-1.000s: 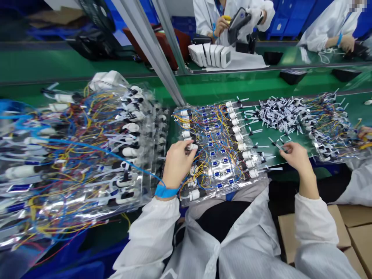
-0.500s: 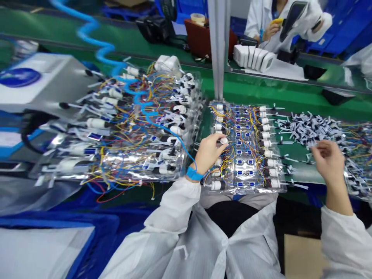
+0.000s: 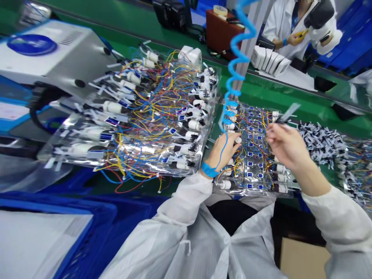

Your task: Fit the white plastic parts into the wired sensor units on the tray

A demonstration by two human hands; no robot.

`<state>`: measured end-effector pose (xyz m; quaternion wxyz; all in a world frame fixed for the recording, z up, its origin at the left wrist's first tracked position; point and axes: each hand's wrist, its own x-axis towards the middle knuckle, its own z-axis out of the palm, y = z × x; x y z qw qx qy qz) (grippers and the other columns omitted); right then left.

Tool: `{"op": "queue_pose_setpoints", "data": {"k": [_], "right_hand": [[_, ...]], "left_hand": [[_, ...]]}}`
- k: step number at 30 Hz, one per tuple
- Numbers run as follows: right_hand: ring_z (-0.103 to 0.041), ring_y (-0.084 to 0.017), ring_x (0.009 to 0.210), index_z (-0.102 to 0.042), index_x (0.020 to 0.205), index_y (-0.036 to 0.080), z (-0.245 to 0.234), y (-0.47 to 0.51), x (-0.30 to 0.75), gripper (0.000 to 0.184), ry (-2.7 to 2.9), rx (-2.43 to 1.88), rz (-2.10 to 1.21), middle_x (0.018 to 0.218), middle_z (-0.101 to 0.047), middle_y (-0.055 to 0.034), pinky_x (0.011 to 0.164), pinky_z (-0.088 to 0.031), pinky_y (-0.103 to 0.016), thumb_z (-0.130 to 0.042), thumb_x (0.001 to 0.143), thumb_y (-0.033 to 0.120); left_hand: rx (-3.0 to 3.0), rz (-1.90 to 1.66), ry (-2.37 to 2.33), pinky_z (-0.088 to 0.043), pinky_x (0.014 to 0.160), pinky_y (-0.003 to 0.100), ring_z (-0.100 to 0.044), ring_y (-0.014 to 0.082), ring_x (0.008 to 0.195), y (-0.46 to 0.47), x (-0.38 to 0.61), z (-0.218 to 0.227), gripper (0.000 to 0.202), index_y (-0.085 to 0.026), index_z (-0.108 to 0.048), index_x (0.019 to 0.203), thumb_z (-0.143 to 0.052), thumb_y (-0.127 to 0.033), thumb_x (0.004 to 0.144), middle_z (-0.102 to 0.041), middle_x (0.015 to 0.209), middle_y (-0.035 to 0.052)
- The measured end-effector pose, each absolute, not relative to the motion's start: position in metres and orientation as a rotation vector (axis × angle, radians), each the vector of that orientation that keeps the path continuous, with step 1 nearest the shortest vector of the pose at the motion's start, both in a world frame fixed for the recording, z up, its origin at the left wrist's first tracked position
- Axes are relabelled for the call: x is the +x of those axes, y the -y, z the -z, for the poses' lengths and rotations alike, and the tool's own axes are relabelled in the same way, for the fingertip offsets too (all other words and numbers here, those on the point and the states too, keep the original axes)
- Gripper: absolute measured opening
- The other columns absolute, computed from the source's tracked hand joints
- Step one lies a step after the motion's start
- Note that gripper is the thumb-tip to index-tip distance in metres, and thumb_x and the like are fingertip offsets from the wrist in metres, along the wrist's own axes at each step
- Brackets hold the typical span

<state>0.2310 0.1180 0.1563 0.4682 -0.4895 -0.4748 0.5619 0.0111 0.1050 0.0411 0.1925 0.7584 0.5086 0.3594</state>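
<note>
clear tray of wired parts (image 3: 255,192) is set on the green bench (image 3: 267,97) directly in front of the person, between the larger loaded trays (image 3: 139,155) on the left and a heap of black-and-white strips (image 3: 319,141) on the right. a coiled blue cord (image 3: 240,42) is hung across the view of the tray's far left corner, its thin end led down to a blue wristband (image 3: 209,170). the right hand (image 3: 290,149) is held above the tray's right side, fingertips closed together, and a black piece with pale strips (image 3: 287,113), somewhat blurred, is pinched in them. the left hand (image 3: 223,150) is curled at the tray's left column, where a white cylinder (image 3: 238,140), mostly hidden, is pinched between thumb and fingers. yellow, red and blue wires are strewn along both sides, and small blue-faced modules (image 3: 250,154) are lined in two columns down the middle.
</note>
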Motion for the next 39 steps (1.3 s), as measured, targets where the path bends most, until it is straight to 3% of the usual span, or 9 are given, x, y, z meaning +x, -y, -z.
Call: {"op": "queue_pose_setpoints", "data": {"k": [2, 5, 10, 14, 35, 39], "right_hand": [[-0.069, -0.016, 0.078, -0.072, 0.089, 0.024, -0.134, -0.125, 0.206, 0.029, 1.237, -1.182, -1.43, 0.09, -0.074, -0.0038, 0.074, -0.062, -0.035, -0.092, 0.078, 0.043], [-0.074, -0.018, 0.076, -0.068, 0.087, 0.023, -0.102, -0.135, 0.192, 0.034, 1.335, -1.189, -1.383, 0.087, -0.076, -0.0028, 0.077, -0.064, -0.037, -0.095, 0.074, 0.039], [-0.072, -0.019, 0.079, -0.075, 0.088, 0.022, -0.073, -0.144, 0.197, 0.017, 1.693, -1.288, -1.04, 0.089, -0.078, -0.0035, 0.078, -0.059, -0.037, -0.085, 0.083, 0.035], [-0.071, -0.02, 0.085, -0.077, 0.089, 0.023, -0.07, -0.144, 0.197, 0.009, 1.791, -1.284, -0.944, 0.092, -0.078, -0.0033, 0.083, -0.055, -0.038, -0.08, 0.087, 0.031], [-0.06, -0.017, 0.072, -0.071, 0.087, 0.022, -0.064, -0.142, 0.192, 0.013, 1.767, -1.305, -1.027, 0.084, -0.073, -0.0017, 0.068, -0.048, -0.032, -0.077, 0.085, 0.034], [-0.066, -0.021, 0.079, -0.07, 0.087, 0.023, -0.07, -0.14, 0.19, 0.005, 1.893, -1.291, -0.872, 0.087, -0.076, -0.0027, 0.077, -0.052, -0.035, -0.072, 0.087, 0.028]], "left_hand": [[2.107, -1.018, -1.447, -0.059, 0.102, 0.045, -0.073, 0.0284, 0.114, -0.105, 0.011, -0.04, 0.036, -0.015, -0.07, 0.128, -0.08, -0.02, 0.093, -0.078, 0.123, 0.0144], [2.123, -0.99, -1.459, -0.058, 0.098, 0.041, -0.072, 0.0268, 0.109, -0.106, 0.011, -0.04, 0.028, -0.016, -0.072, 0.121, -0.079, -0.021, 0.095, -0.078, 0.115, 0.0113], [2.166, -0.906, -1.48, -0.057, 0.095, 0.04, -0.071, 0.0262, 0.107, -0.108, 0.013, -0.042, 0.018, -0.016, -0.073, 0.117, -0.071, -0.023, 0.101, -0.077, 0.111, 0.0107], [2.114, -0.902, -1.506, -0.057, 0.097, 0.041, -0.072, 0.0274, 0.11, -0.109, 0.014, -0.044, 0.022, -0.016, -0.072, 0.117, -0.077, -0.022, 0.096, -0.077, 0.113, 0.011], [1.997, -1.002, -1.452, -0.06, 0.097, 0.04, -0.075, 0.0273, 0.111, -0.11, 0.015, -0.038, 0.034, -0.019, -0.061, 0.126, -0.077, -0.019, 0.096, -0.078, 0.114, 0.0105], [1.964, -0.939, -1.497, -0.06, 0.096, 0.042, -0.076, 0.0287, 0.11, -0.11, 0.017, -0.042, 0.035, -0.018, -0.061, 0.127, -0.077, -0.019, 0.096, -0.078, 0.113, 0.0119]]}}
